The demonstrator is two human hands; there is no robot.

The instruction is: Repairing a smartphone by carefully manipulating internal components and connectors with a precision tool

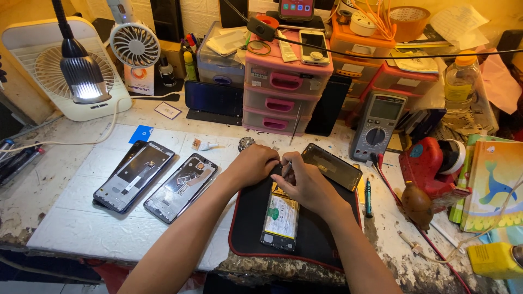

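Far left: a white fan point(32, 65) stands at the back, with a lit gooseneck lamp point(81, 76) in front of it and a small handheld fan point(134, 43) just to its right.

Left of centre, near: two opened phone frames point(133, 175) point(181, 187) lie side by side on the white worktop point(71, 218), tilted, well apart from your hands.

Centre, far: pink drawer units point(280, 90) stand stacked, with a phone point(313, 46) lying on top.

Centre, near: the black mat with red edging point(316, 239) holds the opened phone point(281, 218), back cover off, battery showing, lengthwise toward you. Your left hand point(251, 165) rests curled at the far end of that phone, fingers bent down onto it; whether it pinches anything cannot be told. Your right hand point(305, 182) sits just beside it, touching it, fingertips pinched together over the phone's top end; what they grasp is too small to tell. A dark back cover point(332, 166) lies tilted on the mat just right of your right hand.

Right: a grey multimeter point(377, 125) leans at the back; a small screwdriver point(368, 196) lies beside the mat. A red tool point(430, 163) sits further right, a plastic bottle point(460, 84) behind it.
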